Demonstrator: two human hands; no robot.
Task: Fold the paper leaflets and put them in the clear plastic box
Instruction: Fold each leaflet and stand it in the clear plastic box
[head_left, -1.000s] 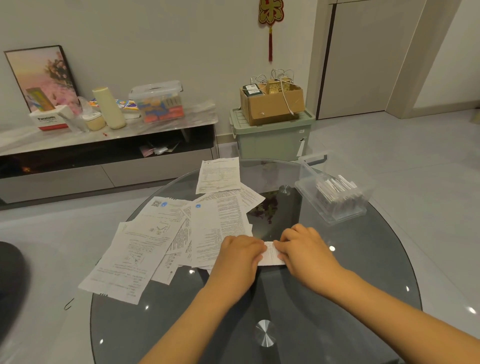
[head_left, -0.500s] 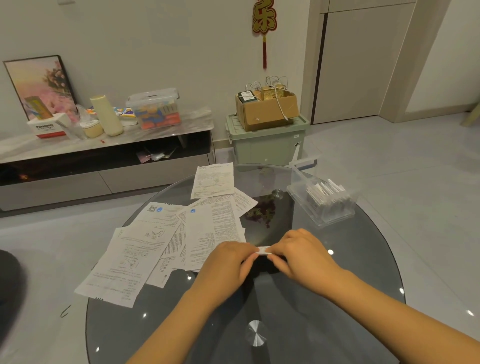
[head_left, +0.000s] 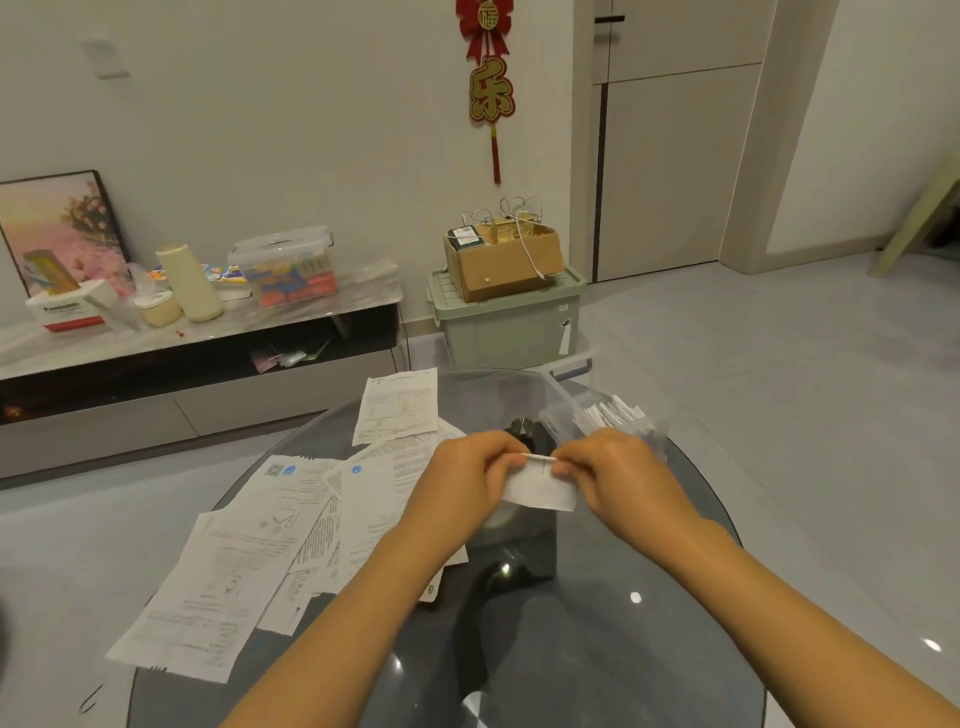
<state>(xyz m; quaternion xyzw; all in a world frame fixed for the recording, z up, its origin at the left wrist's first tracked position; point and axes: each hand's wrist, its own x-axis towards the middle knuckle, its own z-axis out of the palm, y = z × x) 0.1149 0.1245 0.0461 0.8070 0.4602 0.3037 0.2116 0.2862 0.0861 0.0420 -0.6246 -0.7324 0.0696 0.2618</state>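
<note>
Folded leaflet | above glass table | pinched in left grip, right grip

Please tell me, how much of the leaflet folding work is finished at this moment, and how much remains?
Done: several folded leaflets already stand in the clear plastic box. In hand: the left hand and right hand pinch one small folded leaflet above the glass table, not yet boxed. Left: a spread of unfolded leaflets lies flat on the table's left side, so the job looks partway done.
</note>
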